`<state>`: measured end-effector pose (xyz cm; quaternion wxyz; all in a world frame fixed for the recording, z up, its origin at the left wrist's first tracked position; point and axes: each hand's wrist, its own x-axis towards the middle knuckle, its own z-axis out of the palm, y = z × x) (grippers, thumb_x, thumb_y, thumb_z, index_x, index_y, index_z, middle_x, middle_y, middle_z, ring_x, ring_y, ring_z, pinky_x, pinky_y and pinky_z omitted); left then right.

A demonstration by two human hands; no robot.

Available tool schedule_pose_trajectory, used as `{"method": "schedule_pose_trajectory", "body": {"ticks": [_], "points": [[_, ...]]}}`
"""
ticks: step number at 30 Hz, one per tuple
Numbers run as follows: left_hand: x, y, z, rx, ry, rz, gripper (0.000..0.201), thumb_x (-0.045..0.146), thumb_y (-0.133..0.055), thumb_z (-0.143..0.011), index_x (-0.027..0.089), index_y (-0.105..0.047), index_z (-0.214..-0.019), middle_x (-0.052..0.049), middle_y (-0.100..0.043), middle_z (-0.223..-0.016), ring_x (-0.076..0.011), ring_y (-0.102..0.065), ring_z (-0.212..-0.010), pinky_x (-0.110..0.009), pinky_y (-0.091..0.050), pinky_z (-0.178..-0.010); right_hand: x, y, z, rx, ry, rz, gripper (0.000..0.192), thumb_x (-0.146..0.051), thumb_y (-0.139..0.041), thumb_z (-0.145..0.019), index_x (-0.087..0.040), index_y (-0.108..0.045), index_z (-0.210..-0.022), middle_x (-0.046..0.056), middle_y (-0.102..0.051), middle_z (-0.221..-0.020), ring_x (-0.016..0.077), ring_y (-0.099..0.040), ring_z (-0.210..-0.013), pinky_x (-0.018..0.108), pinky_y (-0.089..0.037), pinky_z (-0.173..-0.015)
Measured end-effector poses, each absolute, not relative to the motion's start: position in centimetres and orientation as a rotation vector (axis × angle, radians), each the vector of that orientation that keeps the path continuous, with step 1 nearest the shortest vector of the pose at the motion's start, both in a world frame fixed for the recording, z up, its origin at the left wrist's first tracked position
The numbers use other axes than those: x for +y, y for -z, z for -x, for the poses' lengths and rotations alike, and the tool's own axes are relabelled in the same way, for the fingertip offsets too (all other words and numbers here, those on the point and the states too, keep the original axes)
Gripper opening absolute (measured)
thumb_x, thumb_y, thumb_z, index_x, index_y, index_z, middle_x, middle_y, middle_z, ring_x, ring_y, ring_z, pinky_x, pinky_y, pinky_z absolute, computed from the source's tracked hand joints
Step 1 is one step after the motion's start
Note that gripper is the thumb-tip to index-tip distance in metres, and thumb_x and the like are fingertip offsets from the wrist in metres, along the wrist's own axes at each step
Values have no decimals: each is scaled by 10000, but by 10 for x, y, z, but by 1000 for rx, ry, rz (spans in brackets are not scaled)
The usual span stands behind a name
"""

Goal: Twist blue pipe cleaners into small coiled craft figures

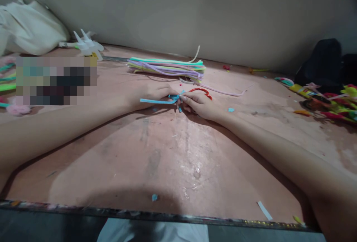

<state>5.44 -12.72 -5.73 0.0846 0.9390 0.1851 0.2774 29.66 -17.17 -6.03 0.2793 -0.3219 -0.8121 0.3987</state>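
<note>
Over the middle of the table, my two hands meet at a light blue pipe cleaner (157,101). My left hand (152,94) has its fingers closed on the bent, bunched part, while one straight end sticks out to the left. From the other side, my right hand (201,104) pinches the same blue piece between thumb and fingers. The red handles of a pair of scissors (208,94) show just behind my right hand; the blades are hidden. Short blue scraps (231,110) lie to the right of it.
Behind my hands lies a bundle of pastel pipe cleaners (167,67), with a loose pink one (223,90) beside it. White nozzle bottles (88,44) and a white bag (33,28) stand back left. Colourful craft pieces (338,108) and a yellow glue tube (301,90) lie right.
</note>
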Motion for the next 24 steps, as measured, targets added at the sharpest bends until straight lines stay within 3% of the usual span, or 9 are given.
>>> {"method": "schedule_pose_trajectory", "body": {"ticks": [3,7,13,18,24], "points": [[-130,55,-45,401,-861,-2931,539,601,-445,-1124,196,-798,-1097,-116,-824,-1061,-199,-734,-894,-285,-570,-794,-173,58,-297,-2252,-953,896,352,-418,-428,-1137,-197,-593,-918,-35,-484,-688,147,-468,-645,295,-385,-670],[-133,57,-45,547,-996,-2913,639,646,-378,-1129,192,-801,-975,-94,-792,-908,-192,-686,-782,-295,-523,-745,-174,57,-297,-2337,-771,893,301,-334,-411,-1130,-212,-544,-889,-14,-527,-740,160,-501,-705,299,-398,-726],[-140,51,-53,612,-846,-2525,375,478,-569,-1088,167,-739,-963,-23,-700,-759,-139,-613,-670,-233,-462,-656,-176,59,-297,-2399,-620,896,207,-192,-410,-1069,-238,-445,-870,1,-543,-783,166,-490,-717,292,-371,-705],[-144,52,-58,518,-661,-2168,416,572,-550,-1094,186,-640,-966,0,-615,-716,-115,-537,-568,-215,-423,-528,-177,61,-296,-2434,-506,809,120,-206,-431,-1056,-228,-522,-982,27,-604,-842,194,-543,-783,303,-402,-739],[-141,54,-56,519,-570,-2130,499,645,-489,-1093,211,-597,-871,0,-562,-669,-134,-495,-539,-250,-399,-487,-178,60,-297,-2458,-535,735,200,-258,-398,-1102,-218,-592,-1072,50,-664,-931,193,-571,-816,306,-440,-760]]}}
